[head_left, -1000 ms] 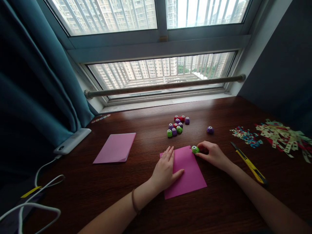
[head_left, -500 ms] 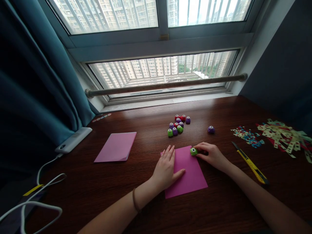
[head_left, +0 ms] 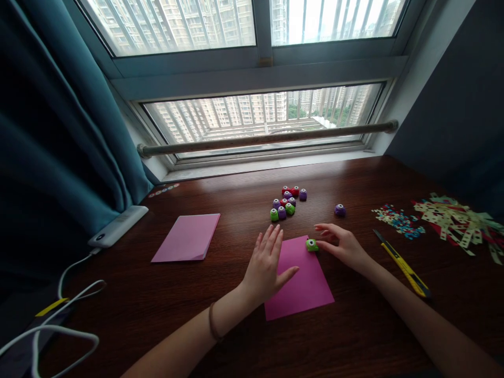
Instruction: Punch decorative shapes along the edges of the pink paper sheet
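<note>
A sheet of bright pink paper (head_left: 301, 294) lies on the table in front of me. At its far right corner sits a small green craft punch (head_left: 312, 245) with a dark star on its white top. My right hand (head_left: 342, 249) is beside the punch, fingers and thumb apart; the thumb tip is close to it, and whether they touch I cannot tell. Over the sheet's left edge is my left hand (head_left: 265, 265), fingers stretched out and thumb spread, holding nothing. It appears slightly lifted off the paper.
Several red, purple and green punches (head_left: 282, 212) stand farther back, with one purple punch (head_left: 339, 210) apart. On the right lie a yellow utility knife (head_left: 405, 269), paper confetti (head_left: 401, 220) and punched strips (head_left: 457, 218). A pink paper stack (head_left: 185, 239) and a white power strip (head_left: 118, 227) are left.
The fingers of my right hand have parted from the green punch, which stays at the paper's corner. My left hand has shifted slightly up and seems to have lifted from the sheet.
</note>
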